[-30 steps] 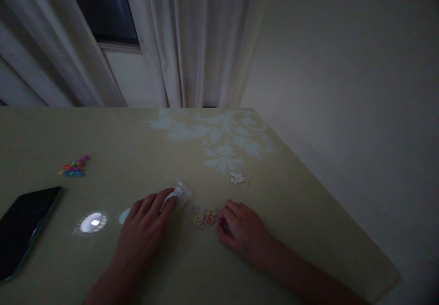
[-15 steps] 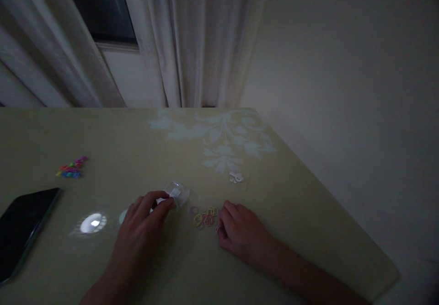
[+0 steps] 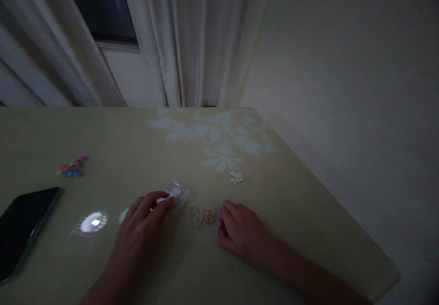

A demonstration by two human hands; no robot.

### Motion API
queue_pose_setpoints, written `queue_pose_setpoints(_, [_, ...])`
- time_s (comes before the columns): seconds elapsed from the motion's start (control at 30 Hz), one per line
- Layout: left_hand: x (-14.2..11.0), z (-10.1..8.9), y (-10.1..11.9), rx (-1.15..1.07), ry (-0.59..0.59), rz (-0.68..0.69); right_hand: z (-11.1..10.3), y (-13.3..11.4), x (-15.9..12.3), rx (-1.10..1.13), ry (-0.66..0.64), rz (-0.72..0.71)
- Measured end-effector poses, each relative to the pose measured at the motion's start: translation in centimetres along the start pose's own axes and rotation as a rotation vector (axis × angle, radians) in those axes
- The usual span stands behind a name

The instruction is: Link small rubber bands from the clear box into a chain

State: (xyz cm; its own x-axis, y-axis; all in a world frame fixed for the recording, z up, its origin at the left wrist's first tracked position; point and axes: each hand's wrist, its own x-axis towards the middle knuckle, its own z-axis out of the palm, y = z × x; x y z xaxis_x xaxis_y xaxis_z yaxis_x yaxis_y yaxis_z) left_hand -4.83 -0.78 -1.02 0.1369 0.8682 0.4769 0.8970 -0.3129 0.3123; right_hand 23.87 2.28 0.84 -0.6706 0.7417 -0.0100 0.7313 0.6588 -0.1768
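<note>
My left hand (image 3: 144,220) pinches the near edge of a small clear plastic bag (image 3: 180,191) between thumb and fingers. The bag has a whitish patch on it. Just right of the bag lies a loose cluster of yellow, pink and pale elastic bands (image 3: 206,216) on the table. My right hand (image 3: 242,229) rests closed at the right edge of the cluster. Its fingers are curled in, and a small pale bit shows beside the thumb, but what it holds is hidden. Beyond that hand lie small white plastic pieces (image 3: 236,177).
On the yellowish table (image 3: 308,213), a black phone (image 3: 27,229) lies at the left. Behind it is a pile of small bright coloured pieces (image 3: 72,168). A bright light reflection shows left of my left hand. Curtains (image 3: 202,44) and a wall stand beyond the table's edges.
Both hands stay almost where they were. A pale band at the left of the cluster looks slightly shifted; otherwise nothing clearly differs.
</note>
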Motion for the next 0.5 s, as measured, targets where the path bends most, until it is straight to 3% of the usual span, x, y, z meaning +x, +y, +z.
queue_pose_setpoints(0.13, [0.0, -0.2, 0.1, -0.012, -0.003, 0.029, 0.2, 0.1, -0.1, -0.003, 0.014, 0.003])
queue_pose_setpoints(0.37, [0.9, -0.7, 0.8, -0.056, 0.132, 0.076, 0.0, 0.0, 0.1, 0.023, 0.007, 0.027])
queue_pose_setpoints(0.5, [0.4, -0.4, 3.6, -0.341, 0.098, -0.005, -0.8, -0.1, 0.2, 0.340, 0.004, 0.035])
